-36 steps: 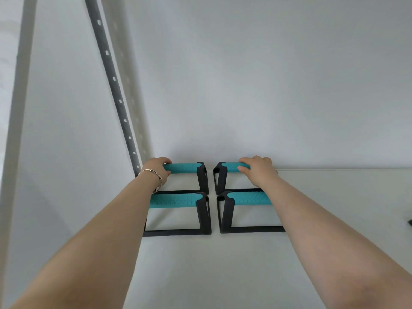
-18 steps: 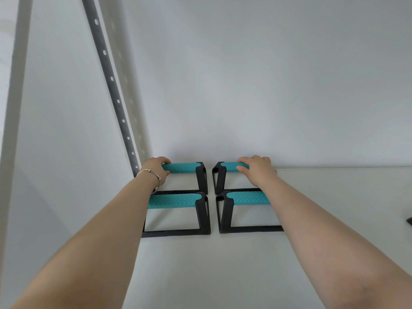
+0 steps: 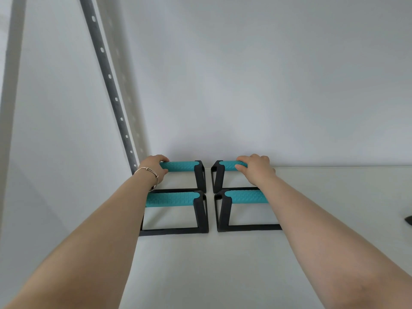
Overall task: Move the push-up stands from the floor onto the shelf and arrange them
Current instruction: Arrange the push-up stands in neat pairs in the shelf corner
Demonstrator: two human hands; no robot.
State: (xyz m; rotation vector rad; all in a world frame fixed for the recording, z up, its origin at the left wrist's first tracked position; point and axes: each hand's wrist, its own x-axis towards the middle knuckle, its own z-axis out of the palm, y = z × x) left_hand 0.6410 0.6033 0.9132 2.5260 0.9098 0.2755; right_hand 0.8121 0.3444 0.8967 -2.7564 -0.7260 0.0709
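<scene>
No legible text, labels, brands or numbers anywhere in view.

Both our arms stretched forward, bare, roughly parallel. Our left hand (image 3: 153,167) curled over bar end, fingers wrapped on top, thumb below; thin bangle (image 3: 149,175) behind grip at wrist. Our right hand (image 3: 256,169) clasped likewise, knuckles up, thumb pressed on near side of grip.
</scene>
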